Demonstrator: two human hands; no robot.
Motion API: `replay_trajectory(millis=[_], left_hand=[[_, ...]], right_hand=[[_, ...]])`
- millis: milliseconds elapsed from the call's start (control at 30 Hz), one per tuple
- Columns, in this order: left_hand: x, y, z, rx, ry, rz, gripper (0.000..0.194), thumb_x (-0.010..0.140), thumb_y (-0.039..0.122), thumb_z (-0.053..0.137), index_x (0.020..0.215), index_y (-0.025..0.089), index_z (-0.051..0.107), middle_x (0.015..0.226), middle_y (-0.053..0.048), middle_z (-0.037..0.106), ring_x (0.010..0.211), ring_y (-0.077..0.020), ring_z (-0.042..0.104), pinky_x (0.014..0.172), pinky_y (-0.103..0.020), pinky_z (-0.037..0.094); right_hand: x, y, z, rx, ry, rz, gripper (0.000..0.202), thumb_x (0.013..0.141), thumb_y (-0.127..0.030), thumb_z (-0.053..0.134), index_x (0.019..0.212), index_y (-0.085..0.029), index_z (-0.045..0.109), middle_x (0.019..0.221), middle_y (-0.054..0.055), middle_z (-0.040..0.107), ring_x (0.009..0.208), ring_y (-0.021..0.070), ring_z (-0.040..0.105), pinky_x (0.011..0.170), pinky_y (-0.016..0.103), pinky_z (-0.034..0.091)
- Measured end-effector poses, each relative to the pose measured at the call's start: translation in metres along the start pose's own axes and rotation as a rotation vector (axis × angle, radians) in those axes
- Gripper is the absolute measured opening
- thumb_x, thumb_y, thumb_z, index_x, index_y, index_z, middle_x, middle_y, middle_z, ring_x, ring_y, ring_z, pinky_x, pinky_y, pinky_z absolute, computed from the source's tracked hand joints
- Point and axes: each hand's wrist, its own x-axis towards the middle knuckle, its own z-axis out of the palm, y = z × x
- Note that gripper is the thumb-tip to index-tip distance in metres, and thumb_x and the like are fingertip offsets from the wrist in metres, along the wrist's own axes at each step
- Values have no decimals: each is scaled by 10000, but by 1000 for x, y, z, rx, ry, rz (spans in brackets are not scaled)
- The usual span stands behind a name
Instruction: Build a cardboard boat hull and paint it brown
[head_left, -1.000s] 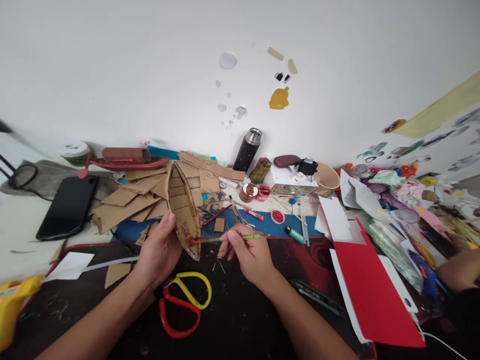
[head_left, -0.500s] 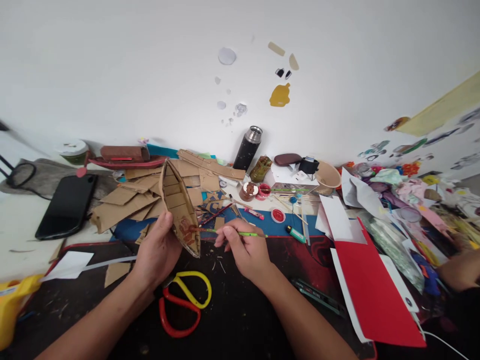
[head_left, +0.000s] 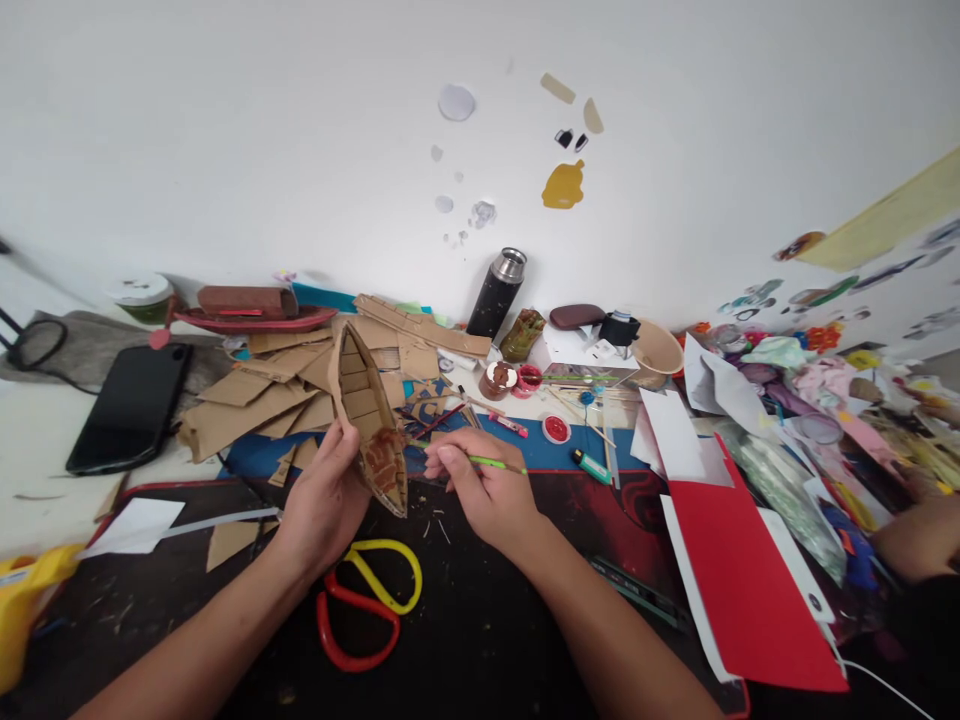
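A small cardboard boat [head_left: 360,395] stands tilted upright in my left hand [head_left: 319,500], its hollow inside turned toward my right hand. Reddish-brown paint covers the lower part of that inside. My right hand [head_left: 484,490] pinches a thin green paintbrush [head_left: 491,462], whose tip end reaches the boat's right edge; whether the bristles touch it cannot be made out. Behind the hands stand an open jar of brown paint [head_left: 498,380] and a small pot of red paint [head_left: 556,430].
Scissors [head_left: 358,655] with red and yellow handles lie below the hands. Cardboard scraps [head_left: 247,400] and a phone [head_left: 131,408] are at left, a yellow tool [head_left: 30,600] at lower left. A black flask [head_left: 496,295] stands behind. Red paper [head_left: 757,580] and another person's arm [head_left: 919,535] are at right.
The boat has shifted slightly right and turned in my left hand. The brush tip has moved from the painted inside toward the boat's right edge. More of the brown paint shows.
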Motion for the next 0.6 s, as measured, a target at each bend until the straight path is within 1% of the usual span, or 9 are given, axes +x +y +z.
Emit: replay_trajectory(millis=[67, 167, 300, 433, 500, 600], left_hand=[[-2, 1, 2, 30, 3, 26, 391, 895, 389, 875, 1266, 291, 803, 1305, -69, 835, 1377, -381, 680, 1152, -484, 564], [-3, 2, 4, 56, 17, 62, 425, 906, 379, 868, 1316, 317, 779, 1361, -65, 813, 1393, -366, 670, 1156, -482, 555], [-2, 6, 6, 57, 26, 111, 398, 923, 373, 844, 1310, 316, 769, 1401, -69, 792, 1397, -360, 657, 1182, -510, 527], [0, 11, 9, 46, 81, 139, 410, 908, 371, 849, 1306, 310, 770, 1354, -63, 810, 1383, -383, 661, 1201, -550, 508], [0, 13, 9, 37, 89, 148, 397, 914, 369, 841, 1300, 305, 773, 1321, -61, 820, 1383, -381, 663, 1201, -563, 507], [2, 15, 9, 48, 82, 156, 374, 923, 377, 830, 1287, 311, 779, 1301, -59, 824, 1398, -373, 660, 1189, -548, 522]], right_hand=[[2, -2, -1, -53, -18, -59, 280, 1154, -338, 550, 1051, -229, 786, 906, 53, 834, 784, 181, 792, 778, 312, 627], [1, -3, -1, -95, -27, -95, 279, 1153, -331, 549, 1042, -231, 785, 911, 54, 835, 811, 187, 795, 783, 311, 622], [-5, -2, -1, -69, -19, -32, 308, 1155, -326, 535, 973, -227, 764, 859, 43, 816, 754, 171, 776, 733, 278, 609], [-13, -2, 0, -29, -25, 1, 316, 1153, -321, 529, 943, -225, 745, 842, 40, 815, 715, 159, 762, 702, 257, 601], [-17, -2, 0, -23, -34, 18, 315, 1152, -325, 534, 938, -226, 742, 828, 37, 816, 703, 158, 759, 691, 254, 600], [-20, -2, 1, 0, -41, 47, 314, 1157, -352, 533, 971, -225, 753, 805, 34, 812, 662, 155, 746, 674, 256, 606]])
